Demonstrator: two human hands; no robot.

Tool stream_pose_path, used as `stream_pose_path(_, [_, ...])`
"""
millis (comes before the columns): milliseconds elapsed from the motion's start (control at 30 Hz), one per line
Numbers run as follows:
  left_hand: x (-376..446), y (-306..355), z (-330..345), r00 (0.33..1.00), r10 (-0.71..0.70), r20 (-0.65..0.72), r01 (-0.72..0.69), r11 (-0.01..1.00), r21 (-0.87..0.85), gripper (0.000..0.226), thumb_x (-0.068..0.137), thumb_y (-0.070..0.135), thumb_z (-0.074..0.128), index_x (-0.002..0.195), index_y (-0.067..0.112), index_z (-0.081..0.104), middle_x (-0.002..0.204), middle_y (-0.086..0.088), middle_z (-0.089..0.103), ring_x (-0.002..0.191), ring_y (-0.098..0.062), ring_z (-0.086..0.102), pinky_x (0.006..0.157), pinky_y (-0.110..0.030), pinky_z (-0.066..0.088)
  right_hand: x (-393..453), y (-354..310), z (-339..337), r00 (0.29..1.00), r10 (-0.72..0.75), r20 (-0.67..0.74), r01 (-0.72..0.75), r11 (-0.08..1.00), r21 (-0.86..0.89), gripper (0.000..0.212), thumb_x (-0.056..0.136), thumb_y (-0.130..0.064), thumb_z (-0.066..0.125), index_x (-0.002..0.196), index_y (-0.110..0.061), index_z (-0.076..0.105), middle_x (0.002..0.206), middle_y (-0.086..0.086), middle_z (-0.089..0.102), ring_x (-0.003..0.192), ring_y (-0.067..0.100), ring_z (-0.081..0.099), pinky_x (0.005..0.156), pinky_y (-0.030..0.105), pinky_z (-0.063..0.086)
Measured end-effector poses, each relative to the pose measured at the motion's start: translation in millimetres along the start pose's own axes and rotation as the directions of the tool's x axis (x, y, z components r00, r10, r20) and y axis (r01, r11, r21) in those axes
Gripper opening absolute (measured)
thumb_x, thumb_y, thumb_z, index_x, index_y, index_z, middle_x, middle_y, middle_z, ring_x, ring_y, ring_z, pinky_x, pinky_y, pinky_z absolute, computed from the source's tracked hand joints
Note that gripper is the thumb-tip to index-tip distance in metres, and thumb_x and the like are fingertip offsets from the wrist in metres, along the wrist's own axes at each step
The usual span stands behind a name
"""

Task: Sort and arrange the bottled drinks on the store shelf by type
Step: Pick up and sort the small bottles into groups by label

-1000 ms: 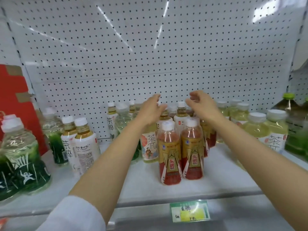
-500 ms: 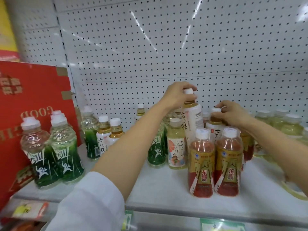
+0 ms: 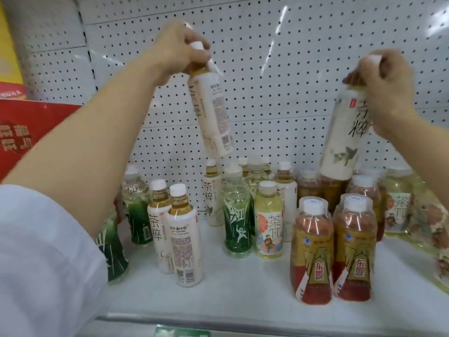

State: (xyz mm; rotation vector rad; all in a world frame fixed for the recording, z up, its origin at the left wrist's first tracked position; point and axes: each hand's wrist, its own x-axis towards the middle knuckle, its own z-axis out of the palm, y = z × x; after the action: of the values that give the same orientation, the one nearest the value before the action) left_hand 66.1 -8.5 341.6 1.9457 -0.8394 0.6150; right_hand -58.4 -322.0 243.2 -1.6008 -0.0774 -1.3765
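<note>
Brightness: we see an evenly bright scene, lit from above and in front.
Glare: we note long white streaks of reflection on the glossy white perforated metal back panel (image 3: 291,81), strongest at the top right corner.
Shadows: we find only soft, faint ones under the bottles on the white shelf (image 3: 243,288).
Blur: we see smeared outlines on the raised left hand (image 3: 179,48), the raised right hand (image 3: 386,79) and the white-labelled tea bottles they hold.
Distortion: we see wide-angle bending at the edges, stretching the pale yellow plastic bottles at the right edge (image 3: 435,229).
Focus: we find the white sleeve (image 3: 41,259) at lower left soft.
</note>
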Motion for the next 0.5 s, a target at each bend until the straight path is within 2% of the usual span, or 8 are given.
stream_pose_path(67, [0,-23,1,0.997,-0.061,0.039,0.058,0.996,0.074,0.027,0.092,0.010,0.069,0.119,0.009,0.068,0.096,0.002,0.066,0.078,-0.006,0.067,0.063,-0.014,0.056,4,-16,6,0.999,-0.032,-0.020,0.032,0.999,0.024,0.015,0.088,-0.028,0.049,0.101,-0.020,0.051,0.091,0.006,0.066,0.089,0.022,0.072,0.075,0.043,0.060])
stream_pose_path(167, [1,-70,18,0.981,-0.157,0.115,0.135,0.976,0.173,0.028,0.091,0.009,0.070,0.119,0.008,0.068,0.108,-0.006,0.066,0.081,-0.010,0.064,0.074,-0.022,0.055,4,-32,19,1.000,-0.027,-0.003,0.027,0.996,0.080,0.018,0.093,-0.023,0.049,0.108,-0.012,0.050,0.092,0.005,0.065,0.082,0.016,0.070,0.064,0.032,0.059])
stream_pose_path(267, [-2,-112,46,0.952,-0.223,0.211,0.169,0.954,0.246,0.029,0.090,0.011,0.072,0.119,0.007,0.069,0.125,-0.010,0.063,0.089,-0.018,0.065,0.080,-0.028,0.053,-5,-43,40,0.998,-0.031,0.058,0.026,0.996,0.087,0.013,0.096,-0.021,0.050,0.105,-0.012,0.051,0.090,0.006,0.066,0.079,0.016,0.069,0.068,0.032,0.059])
stream_pose_path(333, [-6,-132,64,0.929,-0.248,0.274,0.152,0.932,0.329,0.027,0.090,0.013,0.073,0.116,0.007,0.070,0.128,-0.009,0.060,0.095,-0.023,0.064,0.081,-0.032,0.054,-17,-47,56,0.993,-0.042,0.111,0.034,0.997,0.074,0.010,0.098,-0.020,0.050,0.103,-0.013,0.052,0.088,0.005,0.066,0.078,0.016,0.068,0.070,0.031,0.059])
stream_pose_path(433, [-12,-150,82,0.882,-0.265,0.389,0.092,0.908,0.410,0.016,0.087,0.013,0.076,0.102,0.008,0.072,0.124,-0.007,0.059,0.099,-0.027,0.068,0.077,-0.036,0.061,-37,-48,80,0.982,-0.043,0.186,0.033,0.998,0.061,0.011,0.100,-0.020,0.050,0.104,-0.011,0.054,0.089,0.005,0.066,0.078,0.014,0.065,0.075,0.032,0.058])
stream_pose_path(500, [-17,-158,91,0.841,-0.269,0.470,0.032,0.891,0.453,0.013,0.085,0.014,0.079,0.095,0.012,0.072,0.119,-0.003,0.060,0.099,-0.027,0.069,0.070,-0.032,0.063,-50,-48,93,0.976,-0.020,0.215,0.005,0.998,0.068,0.017,0.100,-0.019,0.049,0.109,-0.006,0.055,0.089,0.007,0.065,0.077,0.014,0.064,0.075,0.030,0.057])
